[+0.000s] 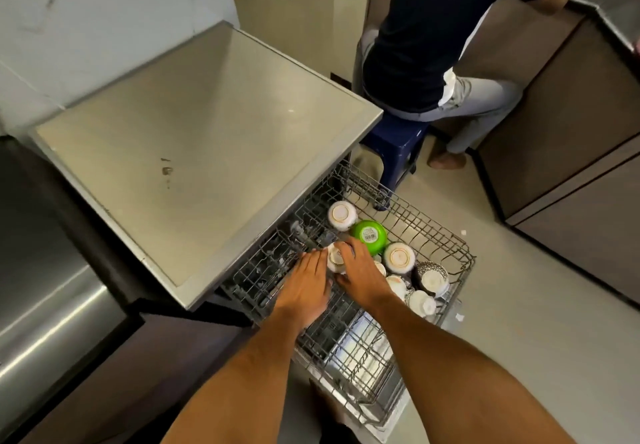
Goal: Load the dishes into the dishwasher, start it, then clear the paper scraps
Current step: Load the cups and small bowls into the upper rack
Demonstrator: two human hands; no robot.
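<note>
The grey wire dishwasher rack (433, 232) is pulled out under a steel counter. Upturned in it are a white bowl (342, 215), a green bowl (370, 235) with a barcode sticker, another white bowl (399, 258), a black-patterned bowl (432, 277) and more small white bowls at the right. Both my hands are in the rack's middle around one small white bowl (336, 259): my left hand (308, 287) presses its left side, my right hand (356, 270) covers its top and right side. Much of that bowl is hidden by my fingers.
The steel counter top (194, 152) overhangs the rack's back left. A person sits on a blue stool (398, 152) just behind the rack. Brown cabinets (571, 166) line the right. Small white paper scraps (459, 317) lie on the floor beside the rack. The open dishwasher door (360, 357) is below.
</note>
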